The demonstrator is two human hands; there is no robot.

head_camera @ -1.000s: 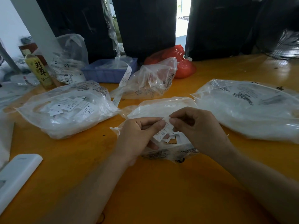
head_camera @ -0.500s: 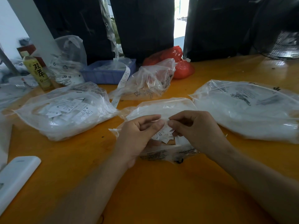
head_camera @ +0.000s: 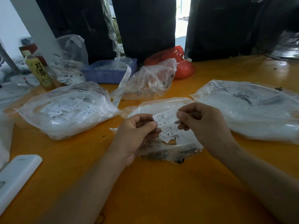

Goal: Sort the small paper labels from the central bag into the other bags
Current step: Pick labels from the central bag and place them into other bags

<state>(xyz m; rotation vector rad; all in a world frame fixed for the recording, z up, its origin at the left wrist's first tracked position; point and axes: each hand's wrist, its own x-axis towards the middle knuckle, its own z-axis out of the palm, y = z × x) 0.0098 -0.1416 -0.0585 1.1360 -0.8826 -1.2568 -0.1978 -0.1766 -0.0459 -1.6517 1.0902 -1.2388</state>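
Note:
The central clear bag (head_camera: 168,152) lies flat on the orange table, with several small white labels loose in it. Above it, my left hand (head_camera: 137,135) and my right hand (head_camera: 203,123) each pinch small white paper labels (head_camera: 166,118); the top one reads L and one below reads XL. A clear bag of sorted labels (head_camera: 68,110) lies to the left. Another large clear bag (head_camera: 252,109) lies to the right. A crumpled clear bag (head_camera: 150,81) sits behind the central one.
A blue tray (head_camera: 110,73) with a paper strip hanging out stands at the back, beside a red bag (head_camera: 181,63). A yellow-labelled bottle (head_camera: 38,70) and more clear bags stand at the back left. A white flat object (head_camera: 16,177) lies at the front left.
Both hands lifted slightly off the central bag and drew the labels up and apart, so the printed L and XL faces now show between my fingers.

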